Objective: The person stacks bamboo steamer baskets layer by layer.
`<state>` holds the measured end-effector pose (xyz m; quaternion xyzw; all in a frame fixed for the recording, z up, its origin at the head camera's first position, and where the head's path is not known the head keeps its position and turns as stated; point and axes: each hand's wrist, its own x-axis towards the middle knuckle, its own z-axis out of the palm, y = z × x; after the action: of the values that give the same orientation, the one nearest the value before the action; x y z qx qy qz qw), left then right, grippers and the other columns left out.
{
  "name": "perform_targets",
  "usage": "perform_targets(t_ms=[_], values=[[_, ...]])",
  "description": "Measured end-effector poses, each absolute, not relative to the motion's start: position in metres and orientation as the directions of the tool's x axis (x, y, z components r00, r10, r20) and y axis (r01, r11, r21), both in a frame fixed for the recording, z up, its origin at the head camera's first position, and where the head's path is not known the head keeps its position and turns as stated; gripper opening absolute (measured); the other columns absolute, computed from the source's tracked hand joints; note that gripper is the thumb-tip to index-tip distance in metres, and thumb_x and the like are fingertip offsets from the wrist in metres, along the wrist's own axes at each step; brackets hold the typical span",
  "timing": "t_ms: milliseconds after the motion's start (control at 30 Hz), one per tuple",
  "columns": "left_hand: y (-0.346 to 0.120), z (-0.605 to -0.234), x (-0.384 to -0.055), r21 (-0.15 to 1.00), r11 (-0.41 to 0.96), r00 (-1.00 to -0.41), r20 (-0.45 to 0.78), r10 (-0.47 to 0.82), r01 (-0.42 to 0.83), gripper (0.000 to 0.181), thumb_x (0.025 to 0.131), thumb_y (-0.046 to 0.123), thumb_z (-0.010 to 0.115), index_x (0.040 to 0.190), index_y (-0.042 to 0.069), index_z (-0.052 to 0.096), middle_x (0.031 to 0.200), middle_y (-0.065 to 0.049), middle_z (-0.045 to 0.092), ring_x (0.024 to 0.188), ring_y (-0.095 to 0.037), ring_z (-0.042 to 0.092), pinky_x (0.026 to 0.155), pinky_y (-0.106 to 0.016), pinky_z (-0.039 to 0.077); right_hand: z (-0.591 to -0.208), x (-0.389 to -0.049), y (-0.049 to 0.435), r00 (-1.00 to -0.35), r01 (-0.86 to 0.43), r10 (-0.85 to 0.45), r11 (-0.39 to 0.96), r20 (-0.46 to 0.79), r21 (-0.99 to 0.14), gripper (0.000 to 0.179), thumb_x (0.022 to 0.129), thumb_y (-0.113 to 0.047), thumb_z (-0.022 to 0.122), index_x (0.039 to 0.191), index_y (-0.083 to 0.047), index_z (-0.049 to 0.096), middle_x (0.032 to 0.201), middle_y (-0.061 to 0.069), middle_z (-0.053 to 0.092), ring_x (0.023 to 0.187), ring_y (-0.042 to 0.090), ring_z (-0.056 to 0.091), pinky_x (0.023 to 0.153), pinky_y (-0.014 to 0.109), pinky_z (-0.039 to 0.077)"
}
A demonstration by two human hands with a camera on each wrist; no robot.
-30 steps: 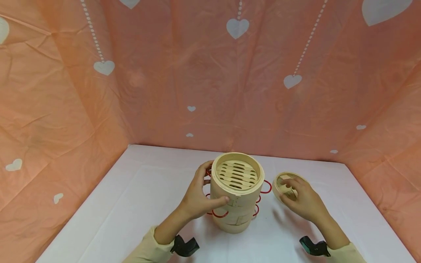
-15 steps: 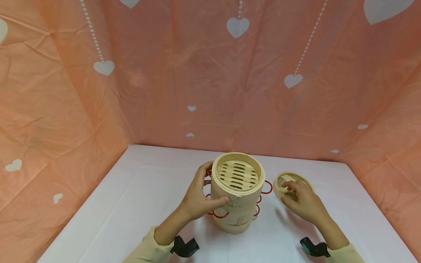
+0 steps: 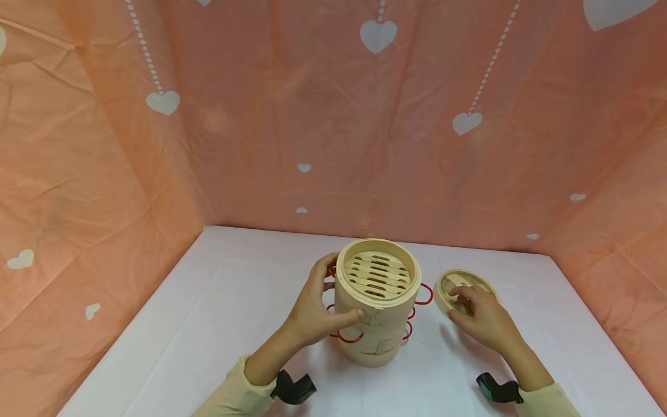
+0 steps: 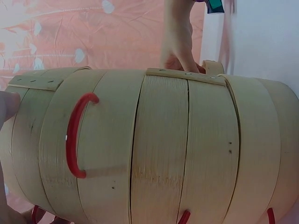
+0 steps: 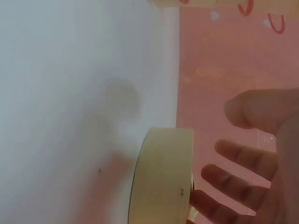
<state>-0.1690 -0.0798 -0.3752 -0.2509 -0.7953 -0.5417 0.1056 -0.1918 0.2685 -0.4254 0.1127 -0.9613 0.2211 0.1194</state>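
A tall stack of bamboo steamer baskets [image 3: 391, 318] stands upright on the table, its top tier uncovered and showing a slotted base. Red loop handles [image 4: 72, 135] stick out from its sides. My left hand [image 3: 310, 313] grips the upper part from the left, thumb across the front and fingers round the far side. To the right lies a shallow round bamboo piece [image 5: 163, 182] that looks like the steamer lid. Over it is my right hand [image 3: 484, 321], fingers loosely bent and spread. In the right wrist view nothing is held; whether a fingertip touches the rim is unclear.
A white cloth-covered table [image 3: 234, 272] carries everything. Behind it and at both sides hang pink-orange curtains [image 3: 250, 133] with white hearts. A black camera mount [image 3: 294, 388] sits at the left wrist and another black mount [image 3: 497, 389] at the right wrist.
Both hands keep almost the same place. The head view has tilted very slightly, so the background sits a little higher. The steamer stack and the round piece have not visibly moved.
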Motion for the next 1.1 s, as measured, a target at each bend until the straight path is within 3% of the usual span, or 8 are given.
perform_targets(t_ms=[433, 1100], values=[[-0.0803, -0.3755, -0.1679, 0.812, 0.295, -0.858, 0.43, 0.281, 0.504, 0.093, 0.068, 0.032, 0.082, 0.145, 0.02, 0.032, 0.132, 0.0, 0.046, 0.12, -0.014, 0.044, 0.099, -0.039, 0.047, -0.4271, -0.1914, 0.2682, -0.969, -0.224, -0.156, 0.877, 0.19, -0.424, 0.026, 0.08, -0.023, 0.074, 0.102, -0.01, 0.067, 0.086, -0.001, 0.064, 0.08, 0.014, 0.057, 0.068, 0.033, 0.048], [-0.0799, -0.3755, -0.1676, 0.814, 0.28, -0.854, 0.437, 0.281, 0.509, 0.092, 0.068, 0.033, 0.082, 0.145, 0.021, 0.032, 0.131, 0.0, 0.046, 0.119, -0.014, 0.044, 0.099, -0.039, 0.047, -0.4308, -0.1959, 0.266, -0.972, -0.223, -0.171, 0.885, 0.161, -0.409, 0.02, 0.079, -0.018, 0.072, 0.097, -0.011, 0.068, 0.076, -0.004, 0.057, 0.071, 0.012, 0.049, 0.062, 0.03, 0.041]])
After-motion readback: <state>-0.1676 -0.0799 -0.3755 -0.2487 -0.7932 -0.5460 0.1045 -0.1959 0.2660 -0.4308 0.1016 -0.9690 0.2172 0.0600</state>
